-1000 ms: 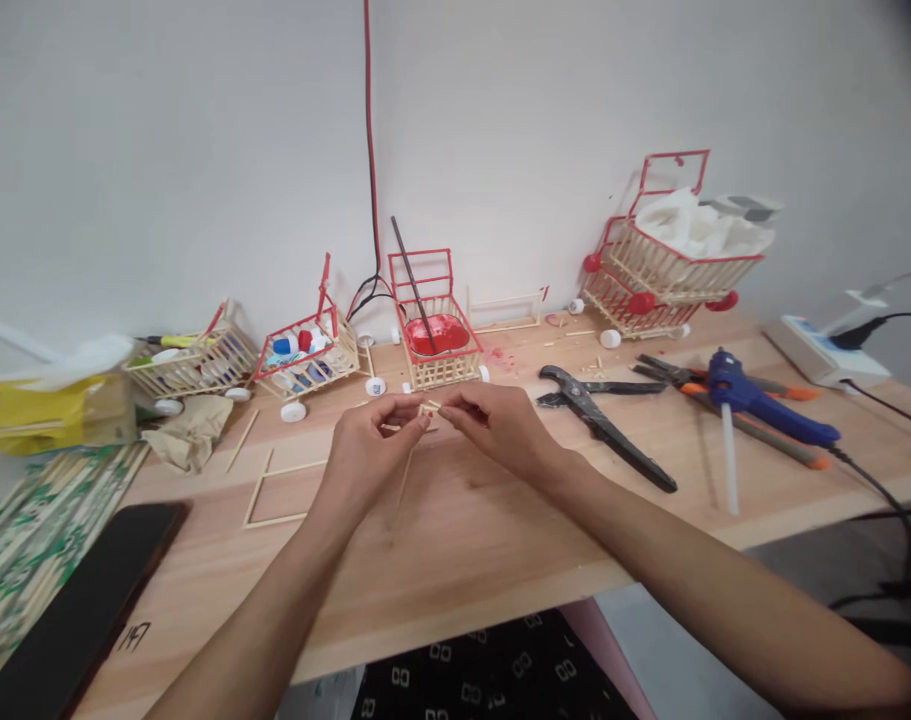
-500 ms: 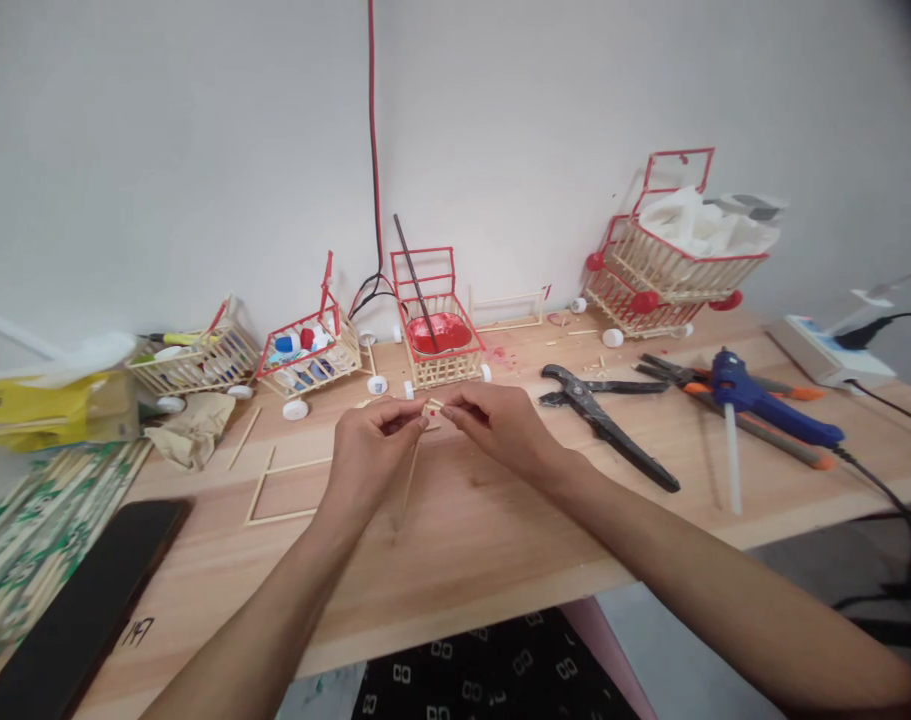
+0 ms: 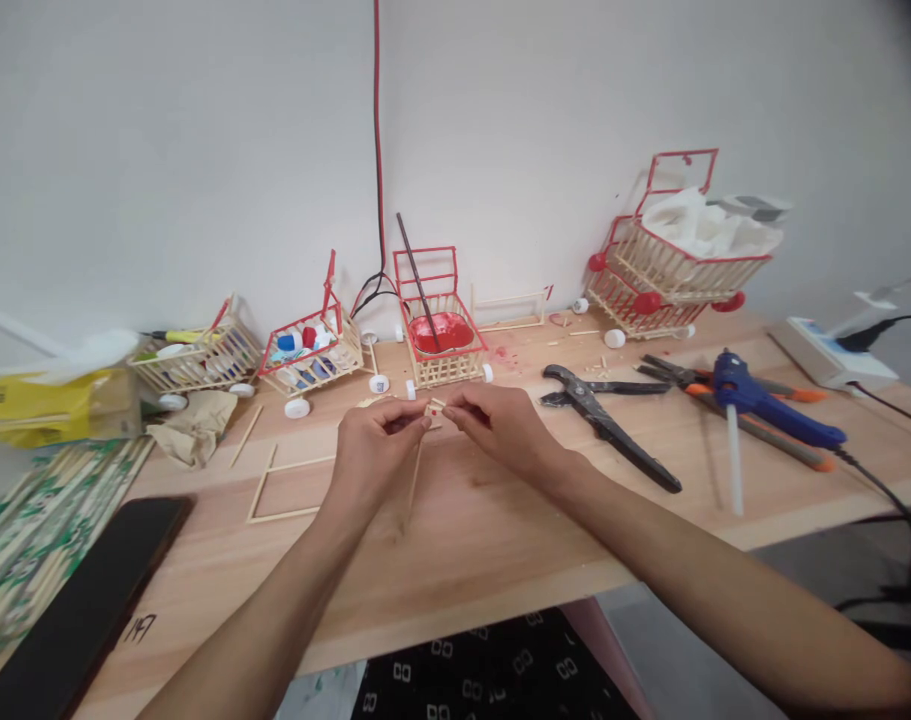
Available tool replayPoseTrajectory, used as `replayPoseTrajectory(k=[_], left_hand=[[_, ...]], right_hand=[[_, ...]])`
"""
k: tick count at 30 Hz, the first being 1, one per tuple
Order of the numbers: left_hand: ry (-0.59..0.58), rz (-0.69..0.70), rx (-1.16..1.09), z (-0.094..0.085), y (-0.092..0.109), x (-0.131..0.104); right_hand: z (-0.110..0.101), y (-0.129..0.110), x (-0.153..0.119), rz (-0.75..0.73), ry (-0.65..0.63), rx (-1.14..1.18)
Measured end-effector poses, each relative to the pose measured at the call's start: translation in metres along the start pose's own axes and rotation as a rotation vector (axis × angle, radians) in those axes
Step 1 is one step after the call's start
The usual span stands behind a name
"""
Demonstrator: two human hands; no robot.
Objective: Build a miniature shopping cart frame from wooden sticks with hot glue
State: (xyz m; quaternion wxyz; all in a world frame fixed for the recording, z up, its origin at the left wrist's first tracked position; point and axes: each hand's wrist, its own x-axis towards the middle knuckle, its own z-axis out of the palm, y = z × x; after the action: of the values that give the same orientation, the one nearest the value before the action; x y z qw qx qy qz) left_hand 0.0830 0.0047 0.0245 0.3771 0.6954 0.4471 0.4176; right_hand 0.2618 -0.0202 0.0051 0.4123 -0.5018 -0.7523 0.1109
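Over the middle of the table my left hand [image 3: 372, 445] is closed, thumb and fingers pinching a thin wooden stick [image 3: 415, 475] that slants down toward the tabletop. Fingertips of my right hand [image 3: 500, 425] pinch the end of a short wooden stick piece [image 3: 437, 404], right beside the left fingertips. A small red spot shows between the two hands. Whether the pieces are joined is too small to tell. Partly behind my left wrist lies a flat stick frame [image 3: 258, 495]. Beyond the hands stands a small stick cart [image 3: 446, 372] holding a red paint dish [image 3: 455, 335] and a dark rod.
Pliers [image 3: 612, 425] and a blue glue gun [image 3: 770, 405] lie at right, near a power strip [image 3: 830, 350]. More stick carts [image 3: 309, 365] line the wall, one stacked pair [image 3: 672, 280] at right. A phone [image 3: 87, 600] and wrapped sticks [image 3: 42, 540] are at left.
The whole view has shifted very slightly. Both hands keep their pinch at nearly the same spot, with only a tiny movement of the stick pieces.
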Motion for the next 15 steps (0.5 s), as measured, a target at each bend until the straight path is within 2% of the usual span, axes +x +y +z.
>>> replayPoseTrajectory(k=[15], left_hand=[[-0.002,-0.107,-0.163,-0.0024,-0.0096,0.0086]], right_hand=[[-0.0045,-0.0009,0.0019,0.034,-0.045,0.109]])
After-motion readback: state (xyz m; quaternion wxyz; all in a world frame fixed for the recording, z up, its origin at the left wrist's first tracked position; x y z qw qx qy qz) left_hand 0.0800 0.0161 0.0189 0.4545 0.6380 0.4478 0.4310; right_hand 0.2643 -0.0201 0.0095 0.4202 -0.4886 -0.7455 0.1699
